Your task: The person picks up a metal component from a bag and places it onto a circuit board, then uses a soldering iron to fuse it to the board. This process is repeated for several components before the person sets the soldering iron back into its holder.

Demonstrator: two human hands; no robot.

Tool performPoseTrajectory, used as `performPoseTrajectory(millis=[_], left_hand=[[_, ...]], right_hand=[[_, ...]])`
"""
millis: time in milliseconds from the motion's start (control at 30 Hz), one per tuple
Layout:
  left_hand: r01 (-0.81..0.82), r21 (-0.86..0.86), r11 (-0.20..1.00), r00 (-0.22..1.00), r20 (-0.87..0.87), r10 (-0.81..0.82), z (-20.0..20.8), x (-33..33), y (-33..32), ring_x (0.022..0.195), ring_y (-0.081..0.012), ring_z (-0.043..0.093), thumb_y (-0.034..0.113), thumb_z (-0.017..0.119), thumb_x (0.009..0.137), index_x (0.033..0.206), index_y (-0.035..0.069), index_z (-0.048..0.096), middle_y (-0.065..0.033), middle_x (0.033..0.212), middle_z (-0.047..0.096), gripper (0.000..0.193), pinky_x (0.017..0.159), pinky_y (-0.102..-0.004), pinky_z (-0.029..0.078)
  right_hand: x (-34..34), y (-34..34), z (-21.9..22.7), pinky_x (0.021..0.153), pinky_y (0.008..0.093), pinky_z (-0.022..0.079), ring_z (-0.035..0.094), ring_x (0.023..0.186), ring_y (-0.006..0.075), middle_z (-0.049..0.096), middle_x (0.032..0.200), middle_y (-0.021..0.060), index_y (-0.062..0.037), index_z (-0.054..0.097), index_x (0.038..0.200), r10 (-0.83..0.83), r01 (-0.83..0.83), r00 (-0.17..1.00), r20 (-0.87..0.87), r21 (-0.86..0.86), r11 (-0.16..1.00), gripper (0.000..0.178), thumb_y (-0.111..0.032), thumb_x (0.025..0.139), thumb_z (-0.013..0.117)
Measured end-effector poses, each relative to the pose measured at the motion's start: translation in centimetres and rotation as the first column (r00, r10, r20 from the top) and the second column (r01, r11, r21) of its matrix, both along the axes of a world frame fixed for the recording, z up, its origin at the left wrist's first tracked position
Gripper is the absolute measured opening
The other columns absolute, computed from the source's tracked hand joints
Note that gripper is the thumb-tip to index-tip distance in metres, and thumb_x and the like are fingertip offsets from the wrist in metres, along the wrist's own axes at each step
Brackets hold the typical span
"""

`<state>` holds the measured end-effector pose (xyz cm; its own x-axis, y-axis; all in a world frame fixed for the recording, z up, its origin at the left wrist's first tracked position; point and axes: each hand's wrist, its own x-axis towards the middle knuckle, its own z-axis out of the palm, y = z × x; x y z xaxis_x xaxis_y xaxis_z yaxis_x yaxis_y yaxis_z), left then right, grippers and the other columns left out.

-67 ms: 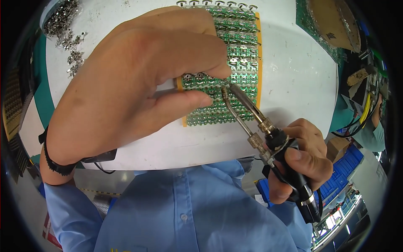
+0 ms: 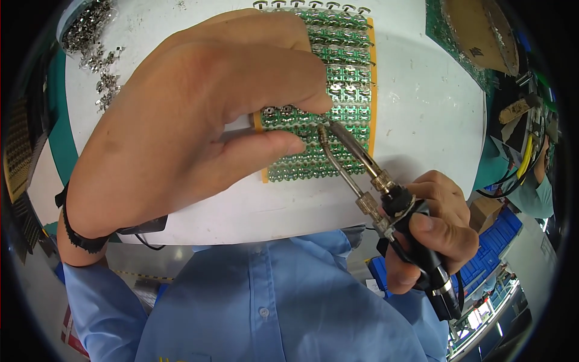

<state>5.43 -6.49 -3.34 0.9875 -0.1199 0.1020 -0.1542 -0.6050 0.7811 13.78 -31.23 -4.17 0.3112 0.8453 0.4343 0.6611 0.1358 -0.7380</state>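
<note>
A panel of small green circuit boards [image 2: 348, 113] with orange side edges lies on the white work surface, with shiny curved metal parts on its upper rows. My left hand [image 2: 199, 114] arches over the panel's left side, thumb and index finger apart. That index fingertip rests at the boards beside the iron's tip; whether a small part is beneath it is hidden. In my right hand [image 2: 443, 226] is a black-handled soldering iron [image 2: 362, 158] with a thin metal feed tube alongside. Iron tip and tube end meet the panel's middle rows, close to my left fingertips.
Small metal parts [image 2: 107, 84] spill from a clear container [image 2: 87, 27] at the far left. A brownish round object [image 2: 479, 36] sits on green material at the far right. Cables and a yellow tube [image 2: 526, 151] run along the right side. Blue bins [image 2: 494, 241] stand below the table, right.
</note>
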Motion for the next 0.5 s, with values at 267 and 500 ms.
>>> performPoseTrajectory(millis=[267, 500], left_hand=[[-0.021, 0.004, 1.000, 1.000, 0.011, 0.021, 0.0, 0.0, 0.1, 0.076, -0.0200, 0.052, 0.006, 0.077, 0.064, 0.092, 0.000, 0.069, -0.0092, 0.083, 0.054, 0.030, 0.063, -0.0313, 0.040], [0.108, 0.107, 0.988, 0.985, -0.146, -0.092, 1.6, 0.1, 0.8, 0.075, -0.0212, 0.052, 0.007, 0.077, 0.064, 0.092, 0.000, 0.069, -0.0098, 0.083, 0.054, 0.030, 0.063, -0.0324, 0.040]], right_hand=[[0.0, 0.2, 0.1, 0.044, 0.0295, 0.041, 0.058, 0.049, 0.0196, 0.059, 0.059, 0.0079, -0.0049, 0.048, 0.109, 0.005, -0.005, 1.000, 0.014, -0.009, 1.000, 0.054, -0.054, 0.089, 0.058], [0.0, -0.1, -0.1, 0.043, 0.0297, 0.040, 0.058, 0.050, 0.0195, 0.059, 0.060, 0.0070, -0.0056, 0.046, 0.109, 0.016, -0.016, 0.999, 0.028, -0.009, 1.000, 0.056, -0.057, 0.088, 0.057]])
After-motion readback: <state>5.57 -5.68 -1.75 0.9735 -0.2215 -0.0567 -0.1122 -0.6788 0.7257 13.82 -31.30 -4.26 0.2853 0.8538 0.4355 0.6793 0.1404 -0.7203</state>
